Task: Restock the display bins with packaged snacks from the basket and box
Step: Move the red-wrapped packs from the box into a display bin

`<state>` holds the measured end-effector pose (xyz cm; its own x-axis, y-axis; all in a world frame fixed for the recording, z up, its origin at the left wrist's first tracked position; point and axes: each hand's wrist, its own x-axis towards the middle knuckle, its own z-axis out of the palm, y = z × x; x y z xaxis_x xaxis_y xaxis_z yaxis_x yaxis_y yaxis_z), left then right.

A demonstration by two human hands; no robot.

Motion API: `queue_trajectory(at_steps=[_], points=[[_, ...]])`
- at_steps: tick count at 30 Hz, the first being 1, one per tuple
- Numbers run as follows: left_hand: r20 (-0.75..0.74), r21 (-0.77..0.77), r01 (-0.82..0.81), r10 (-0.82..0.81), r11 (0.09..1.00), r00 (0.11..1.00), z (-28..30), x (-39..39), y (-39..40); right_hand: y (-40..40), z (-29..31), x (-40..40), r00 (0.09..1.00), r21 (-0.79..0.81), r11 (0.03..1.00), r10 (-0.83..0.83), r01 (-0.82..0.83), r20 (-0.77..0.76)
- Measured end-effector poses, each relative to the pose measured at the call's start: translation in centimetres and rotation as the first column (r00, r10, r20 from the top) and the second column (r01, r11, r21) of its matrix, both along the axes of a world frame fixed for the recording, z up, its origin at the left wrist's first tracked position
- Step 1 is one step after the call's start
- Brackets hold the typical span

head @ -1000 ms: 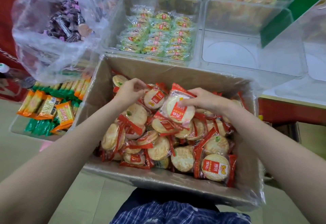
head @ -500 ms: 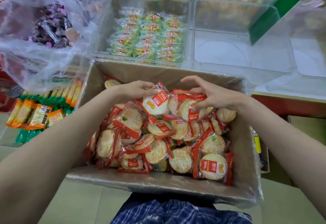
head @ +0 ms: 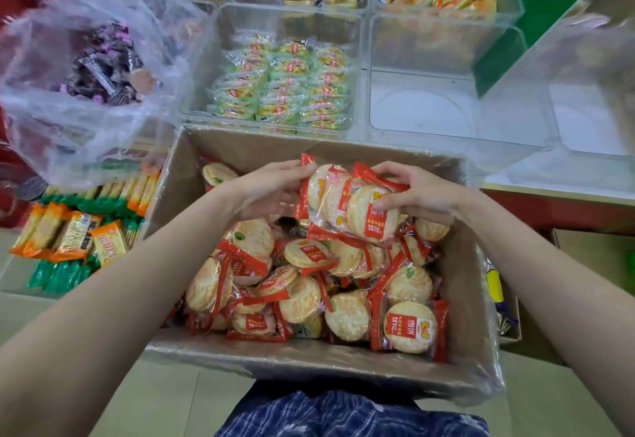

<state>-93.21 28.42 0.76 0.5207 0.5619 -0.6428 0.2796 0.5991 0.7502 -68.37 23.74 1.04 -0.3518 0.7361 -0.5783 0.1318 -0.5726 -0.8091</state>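
Both hands over the far half of the cardboard box (head: 240, 148): left hand (head: 271, 189) and right hand (head: 422, 196) clamped from either side on a bunch of rice cracker packets (head: 347, 203), three or four, exact count unclear. Dozens more loose in the box below. Just beyond its far edge, an empty clear bin (head: 443, 110) beside a bin of green-wrapped packets (head: 285, 82).
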Motion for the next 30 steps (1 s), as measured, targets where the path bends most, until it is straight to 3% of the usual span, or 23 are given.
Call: queue_trajectory(at_steps=[5,8,11,13,15,17,18,19,26,28,30], points=[[0.084,-0.035,0.063,-0.060,0.997,0.995,0.0,0.6,-0.9,-0.4,-0.1,0.2,0.998,-0.028,0.998,-0.059,0.059,0.003],[-0.003,0.041,0.037,-0.037,0.998,0.999,0.3,0.5,-0.3,-0.5,1.1,0.6,0.963,0.073,0.996,0.036,-0.058,0.268],[-0.152,0.094,0.176,-0.161,0.980,0.975,1.0,-0.2,1.0,0.3,3.6,1.5,0.807,0.245,0.918,0.121,-0.313,0.578],[-0.287,0.102,0.312,-0.273,0.944,0.918,1.8,-0.2,1.7,0.9,5.1,0.2,0.626,0.295,0.737,0.217,-0.608,0.749],[-0.357,0.082,0.421,-0.368,0.903,0.859,2.5,0.5,2.0,0.8,5.5,-2.7,0.350,0.223,0.432,0.240,-0.874,0.905],[-0.382,0.068,0.470,-0.412,0.880,0.827,2.7,1.2,2.2,0.2,4.7,-5.6,0.174,0.132,0.204,0.207,-0.970,0.963],[-0.379,0.064,0.478,-0.422,0.876,0.824,2.6,1.5,2.4,-0.1,4.1,-6.4,0.135,0.105,0.157,0.196,-0.982,0.971],[-0.368,0.056,0.472,-0.421,0.880,0.829,2.4,1.5,2.5,-0.3,3.6,-6.8,0.148,0.116,0.165,0.197,-0.979,0.969],[-0.135,-0.061,0.213,-0.219,0.975,0.966,0.5,-0.9,2.2,-0.9,2.0,-4.9,0.479,0.313,0.491,0.261,-0.813,0.838],[-0.137,-0.024,0.247,-0.248,0.969,0.959,1.1,-1.9,2.9,-0.4,3.0,-3.6,0.614,0.359,0.607,0.282,-0.709,0.737],[-0.179,0.026,0.311,-0.302,0.950,0.936,2.0,-2.3,3.9,0.1,4.4,-2.4,0.806,0.377,0.772,0.278,-0.511,0.523]])
